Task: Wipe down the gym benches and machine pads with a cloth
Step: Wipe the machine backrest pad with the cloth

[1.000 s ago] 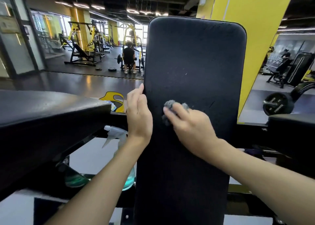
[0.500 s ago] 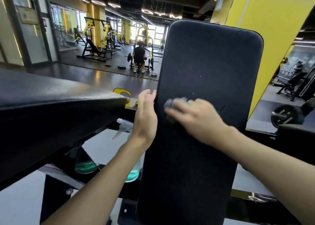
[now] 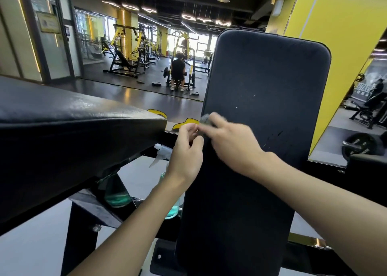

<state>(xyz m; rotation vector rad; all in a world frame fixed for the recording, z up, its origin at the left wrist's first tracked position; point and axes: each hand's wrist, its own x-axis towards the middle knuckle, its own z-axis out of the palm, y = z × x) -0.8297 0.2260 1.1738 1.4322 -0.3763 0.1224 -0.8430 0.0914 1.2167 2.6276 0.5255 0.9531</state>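
Shifted left since half a second earlier: right hand [image 3: 234, 141] with grey cloth [image 3: 206, 120], now at left edge of upright black back pad [image 3: 266, 91], about mid-height. Fingers of right hand clamped on cloth, wadded and pressed against pad surface; motion blur over fingertips. Left hand [image 3: 186, 150] changed too: formerly flat and straight along pad edge, now with fingers bent inward, just beside cloth at same edge; contact with cloth or grip on anything not determinable. Small pale specks and scuffs on pad face to right of hands. Spray bottle [image 3: 161, 150] with white trigger head and blue-green liquid behind left wrist, partly hidden, below adjacent black bench pad [image 3: 62, 129] on left. Weight plate [image 3: 360, 146] at far right, beyond back pad. Seated person [image 3: 178, 70] at yellow machine in background, back to camera.
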